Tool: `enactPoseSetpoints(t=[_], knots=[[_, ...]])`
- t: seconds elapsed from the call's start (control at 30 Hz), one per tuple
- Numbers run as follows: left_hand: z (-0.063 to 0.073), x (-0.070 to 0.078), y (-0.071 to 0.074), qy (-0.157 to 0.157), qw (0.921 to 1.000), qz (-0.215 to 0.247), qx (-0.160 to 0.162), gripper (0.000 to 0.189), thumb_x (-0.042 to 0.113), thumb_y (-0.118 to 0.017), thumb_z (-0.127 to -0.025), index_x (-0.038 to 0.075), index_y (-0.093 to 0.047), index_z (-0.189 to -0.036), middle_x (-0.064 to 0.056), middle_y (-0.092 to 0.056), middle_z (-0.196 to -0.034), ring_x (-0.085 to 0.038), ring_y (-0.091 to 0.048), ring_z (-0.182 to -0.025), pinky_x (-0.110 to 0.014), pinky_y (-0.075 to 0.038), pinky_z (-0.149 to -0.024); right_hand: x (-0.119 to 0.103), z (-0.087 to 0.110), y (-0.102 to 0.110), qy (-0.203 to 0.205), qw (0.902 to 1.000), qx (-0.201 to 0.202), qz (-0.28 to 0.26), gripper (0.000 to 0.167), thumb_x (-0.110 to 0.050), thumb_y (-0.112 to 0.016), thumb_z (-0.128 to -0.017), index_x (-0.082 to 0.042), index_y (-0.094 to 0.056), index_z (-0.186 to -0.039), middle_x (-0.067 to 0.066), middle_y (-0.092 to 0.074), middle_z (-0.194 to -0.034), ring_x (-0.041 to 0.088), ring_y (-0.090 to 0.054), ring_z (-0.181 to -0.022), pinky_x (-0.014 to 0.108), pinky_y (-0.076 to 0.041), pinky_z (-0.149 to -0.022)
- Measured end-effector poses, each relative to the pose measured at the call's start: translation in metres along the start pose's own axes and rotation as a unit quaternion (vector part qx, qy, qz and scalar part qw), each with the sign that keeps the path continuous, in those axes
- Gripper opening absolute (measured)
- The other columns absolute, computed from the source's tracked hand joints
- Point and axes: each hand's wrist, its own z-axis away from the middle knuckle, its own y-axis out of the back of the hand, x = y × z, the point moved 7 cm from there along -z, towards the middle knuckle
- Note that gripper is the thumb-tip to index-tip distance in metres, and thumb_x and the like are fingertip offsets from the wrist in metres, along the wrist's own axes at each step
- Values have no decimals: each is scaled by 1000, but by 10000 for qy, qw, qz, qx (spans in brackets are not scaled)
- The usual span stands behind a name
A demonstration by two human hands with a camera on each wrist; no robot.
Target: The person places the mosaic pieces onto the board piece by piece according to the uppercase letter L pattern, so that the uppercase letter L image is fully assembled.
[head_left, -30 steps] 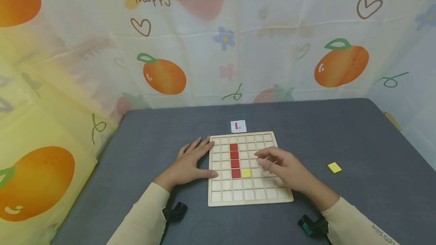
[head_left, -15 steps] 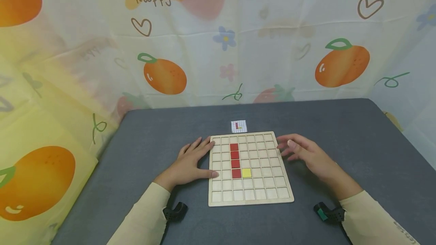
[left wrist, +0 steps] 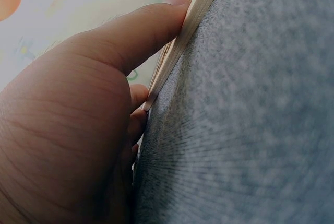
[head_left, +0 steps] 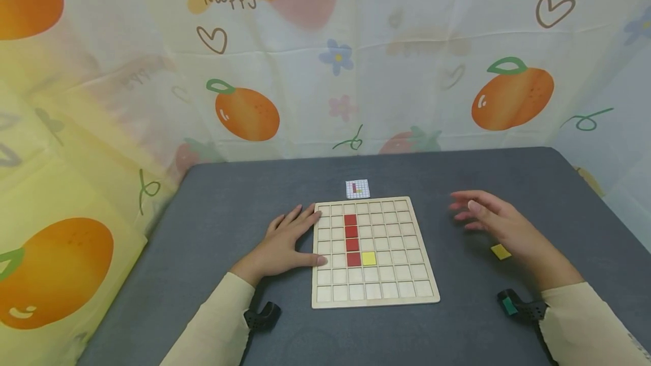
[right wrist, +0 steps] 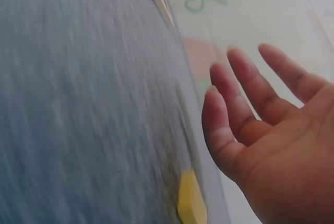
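A wooden grid board (head_left: 375,292) lies on the dark table, with a column of red square tiles (head_left: 351,231) set in it and one yellow tile (head_left: 368,258) beside the lowest red one. My left hand (head_left: 277,250) rests at the board's left edge, thumb and fingertips on the rim; the left wrist view shows the thumb (left wrist: 151,28) lying on the edge. To the right of the board my right hand (head_left: 500,225) hovers with loosely bent fingers and holds nothing. A loose yellow tile (head_left: 500,251) lies on the table just below that hand, also seen in the right wrist view.
Behind the board lies a small printed card (head_left: 357,188) with a grid and a red and yellow pattern. A patterned cloth (head_left: 305,100) hangs behind the dark table (head_left: 244,185). Black wrist cameras sit on both wrists.
My right hand has moved from above the board's right part out to the right, close to the loose yellow tile. The left hand, the board and its tiles look the same.
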Motion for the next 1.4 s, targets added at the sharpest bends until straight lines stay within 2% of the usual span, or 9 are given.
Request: enactPoseSetpoints(t=[0.17, 0.3, 0.53, 0.7, 0.83, 0.97, 1.07, 1.23, 1.4], knots=[[-1, 0, 0, -17, 10000, -3, 3, 109, 74, -77, -88, 23, -34, -174, 6, -18, -180, -27, -4, -166, -64, -1, -125, 15, 9, 20, -228, 9994, 66, 259, 40, -11, -54, -116, 0, -53, -155, 5, -68, -141, 13, -69, -118, 23, -55, -93], [-1, 1, 0, -27, 10000, -4, -7, 110, 74, -78, -87, 23, -34, -174, 6, -17, -180, -27, -4, -166, -64, 0, -125, 27, 15, 35, -442, 9977, 27, 522, 45, -12, -61, -114, 1, -52, -156, 7, -66, -143, 6, -67, -119, 20, -54, -92], [0, 1, 1, -28, 10000, 10, -19, 110, 74, -78, -88, 22, -34, -174, 5, -18, -180, -27, -4, -166, -64, 0, -125, 41, 26, 45, -1009, 9882, -580, 997, 58, -15, -76, -106, 2, -53, -156, 22, -57, -150, 4, -60, -119, 24, -55, -91], [1, 1, 1, -53, 10000, 44, -4, 109, 73, -79, -88, 22, -33, -174, 4, -18, -180, -27, -4, -166, -64, 0, -125, 42, 27, 45, -1089, 9798, -935, 1389, 65, -17, -85, -99, -3, -56, -155, 19, -53, -153, 5, -54, -122, 25, -52, -91], [1, 0, 2, -78, 10000, 25, 21, 110, 73, -78, -89, 22, -33, -174, 4, -17, -180, -28, -5, -166, -64, -1, -125, 39, 28, 44, -1011, 9735, -1185, 1674, 56, -19, -88, -95, -10, -67, -146, 11, -49, -145, 4, -51, -121, 26, -50, -93], [1, 0, 2, -75, 10000, 14, 25, 110, 74, -78, -88, 23, -33, -174, 4, -18, -180, -28, -5, -166, -64, -1, -125, 37, 28, 42, -869, 9738, -1325, 1629, 38, -17, -89, -94, -13, -74, -130, 10, -49, -135, 4, -51, -117, 25, -49, -93], [1, 0, 1, -71, 10000, 38, 17, 110, 73, -78, -88, 22, -33, -174, 3, -18, -180, -28, -5, -166, -64, -1, -125, 38, 29, 43, -914, 9728, -1360, 1635, 33, -17, -89, -95, -13, -73, -124, 9, -50, -130, 5, -51, -114, 24, -49, -91], [1, 1, 1, -81, 10000, 54, 9, 109, 73, -78, -88, 22, -34, -174, 3, -18, -180, -28, -5, -166, -64, -1, -125, 40, 33, 47, -966, 9697, -1456, 1705, 34, -15, -87, -96, -10, -71, -126, 9, -52, -130, 5, -54, -113, 23, -52, -90], [1, 2, 2, -69, 10000, 63, 2, 109, 73, -79, -88, 22, -34, -174, 3, -18, -180, -28, -5, -166, -64, -1, -125, 39, 33, 48, -949, 9672, -1327, 1947, 19, -16, -85, -98, -15, -73, -113, 6, -55, -123, 12, -56, -108, 27, -52, -86]])
